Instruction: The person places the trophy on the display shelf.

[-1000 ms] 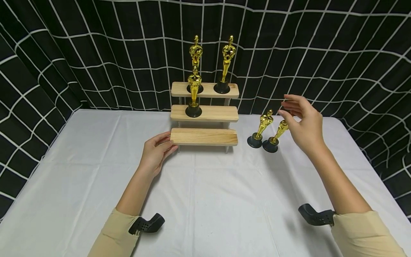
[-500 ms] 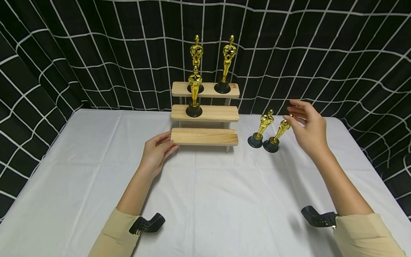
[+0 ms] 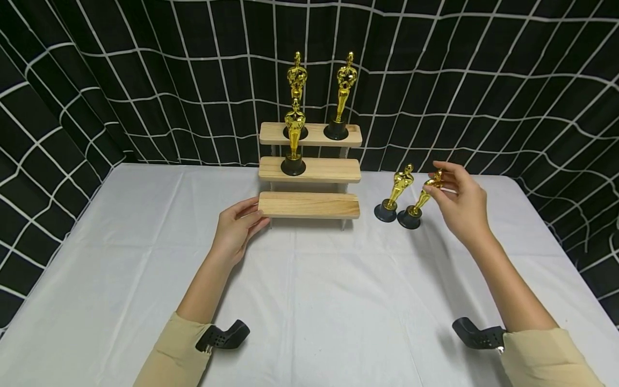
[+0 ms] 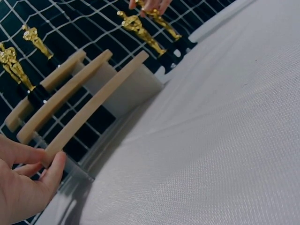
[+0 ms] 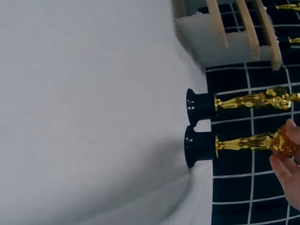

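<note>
A three-tier wooden display stand (image 3: 309, 206) stands at the back of the table. My left hand (image 3: 235, 228) grips the left end of its lowest shelf, thumb and fingers on the board's edge, as the left wrist view also shows. To the right, two gold trophy figurines with black bases stand side by side on the cloth. My right hand (image 3: 461, 201) pinches the outer trophy (image 3: 411, 217) by its upper body, thumb in front and fingers behind. Just left of it is the other trophy (image 3: 398, 185), which my hand leaves alone.
Two gold trophies (image 3: 344, 91) stand on the top shelf, and another trophy (image 3: 293, 134) is on the left of the middle shelf. A white cloth (image 3: 309, 301) covers the table. Behind hangs a black curtain (image 3: 193, 97) with a white grid.
My right hand has come down onto the outer trophy, and its fingers have closed around the figure's upper part. My left hand keeps its hold on the stand.
</note>
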`<act>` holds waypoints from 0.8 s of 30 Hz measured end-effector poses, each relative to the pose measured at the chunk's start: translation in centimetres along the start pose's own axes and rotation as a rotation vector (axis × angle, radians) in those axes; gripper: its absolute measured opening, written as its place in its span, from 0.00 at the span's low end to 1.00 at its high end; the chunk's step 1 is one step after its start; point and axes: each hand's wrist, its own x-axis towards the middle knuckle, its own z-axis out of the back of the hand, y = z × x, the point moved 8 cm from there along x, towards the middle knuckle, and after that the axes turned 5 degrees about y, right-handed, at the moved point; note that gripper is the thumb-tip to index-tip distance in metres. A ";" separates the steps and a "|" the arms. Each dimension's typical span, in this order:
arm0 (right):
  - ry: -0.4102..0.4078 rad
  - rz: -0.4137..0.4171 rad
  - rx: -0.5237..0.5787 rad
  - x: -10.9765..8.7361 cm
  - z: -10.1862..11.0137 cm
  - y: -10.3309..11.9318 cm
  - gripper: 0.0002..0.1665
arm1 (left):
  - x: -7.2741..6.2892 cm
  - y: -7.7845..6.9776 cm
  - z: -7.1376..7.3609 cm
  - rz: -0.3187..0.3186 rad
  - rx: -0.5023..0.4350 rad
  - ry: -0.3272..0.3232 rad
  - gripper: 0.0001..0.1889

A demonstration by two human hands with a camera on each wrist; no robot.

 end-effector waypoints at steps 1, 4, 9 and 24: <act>0.002 -0.001 0.006 -0.1 -0.1 -0.1 0.29 | 0.0 0.0 0.0 0.001 0.000 0.000 0.25; 0.007 -0.007 0.011 -0.2 -0.3 -0.3 0.30 | 0.0 0.0 0.0 0.003 -0.002 0.000 0.25; 0.002 -0.019 0.014 -0.4 -0.4 -0.7 0.31 | 0.0 0.0 0.0 0.005 -0.007 -0.001 0.25; -0.032 -0.013 0.054 -0.5 0.1 -1.2 0.30 | 0.0 0.1 0.0 0.006 -0.004 -0.002 0.25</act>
